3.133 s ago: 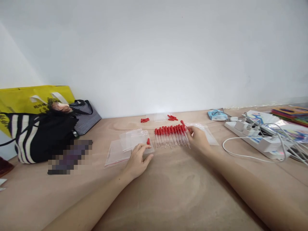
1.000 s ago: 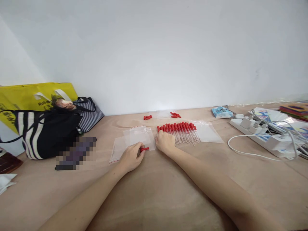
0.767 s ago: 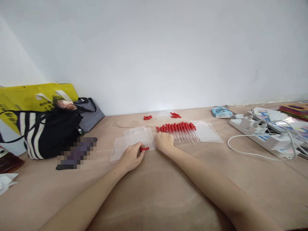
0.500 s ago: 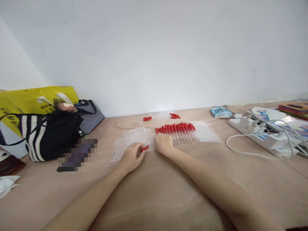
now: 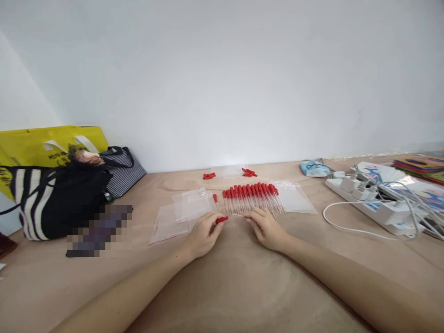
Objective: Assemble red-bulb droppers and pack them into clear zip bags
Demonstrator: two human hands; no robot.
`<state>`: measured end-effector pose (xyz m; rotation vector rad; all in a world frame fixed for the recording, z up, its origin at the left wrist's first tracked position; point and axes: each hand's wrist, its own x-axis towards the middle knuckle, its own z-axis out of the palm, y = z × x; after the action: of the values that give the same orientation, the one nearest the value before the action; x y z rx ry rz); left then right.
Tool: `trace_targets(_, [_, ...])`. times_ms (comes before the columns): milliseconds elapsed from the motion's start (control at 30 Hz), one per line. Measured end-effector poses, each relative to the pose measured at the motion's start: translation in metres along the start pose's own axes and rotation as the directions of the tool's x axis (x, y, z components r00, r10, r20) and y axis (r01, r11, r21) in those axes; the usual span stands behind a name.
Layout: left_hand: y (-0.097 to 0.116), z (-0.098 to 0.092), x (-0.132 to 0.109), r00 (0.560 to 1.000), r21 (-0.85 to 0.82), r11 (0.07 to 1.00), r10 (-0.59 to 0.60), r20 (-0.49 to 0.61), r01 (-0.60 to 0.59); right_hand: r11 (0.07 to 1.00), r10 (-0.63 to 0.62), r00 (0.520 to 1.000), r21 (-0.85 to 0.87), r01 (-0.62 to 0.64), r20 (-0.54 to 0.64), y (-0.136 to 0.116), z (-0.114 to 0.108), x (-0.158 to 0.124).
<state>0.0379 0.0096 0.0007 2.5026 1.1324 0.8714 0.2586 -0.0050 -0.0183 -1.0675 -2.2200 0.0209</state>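
Between the thumb and fingers of my left hand (image 5: 204,235) is a red rubber dropper bulb (image 5: 222,219), its end pointing right. My right hand (image 5: 268,230) pinches a thin clear dropper tube (image 5: 237,215) that points left toward the bulb. A small gap seems to separate the two, though the tube's tip is hard to make out. Just beyond my hands lies a row of droppers with red bulbs (image 5: 252,190), their clear tubes toward me. One more red bulb (image 5: 215,198) lies left of the row, by the clear zip bags (image 5: 187,208).
Against the wall are two small piles of red bulbs (image 5: 209,176) and a clear bag with tubes (image 5: 231,172). Another zip bag (image 5: 298,199) lies right of the row. A power strip (image 5: 367,203) with cables is at right; a black bag (image 5: 69,199) stands at left.
My right hand has moved from the row's left end to the right and nearer me, now with a tube in it. My left hand has shifted right with its bulb.
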Motion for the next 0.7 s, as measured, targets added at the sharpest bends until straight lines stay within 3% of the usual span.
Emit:
trace_targets(233, [0.000, 0.002, 0.000, 0.996, -0.041, 0.995, -0.093, 0.012, 0.093, 1.000, -0.014, 1.000, 0.004, 0.014, 0.000, -0.014, -0.001, -0.001])
trace_targets(467, [0.001, 0.001, 0.001, 0.999, -0.068, 0.997, 0.041, 0.012, -0.040, 1.000, -0.009, 1.000, 0.012, 0.009, -0.002, -0.017, -0.001, -0.002])
trace_targets(700, [0.004, -0.001, 0.001, 0.995, -0.168, 0.984, 0.065, 0.075, -0.052, 0.998, -0.064, 0.998, -0.007, 0.064, 0.007, -0.019, 0.001, -0.003])
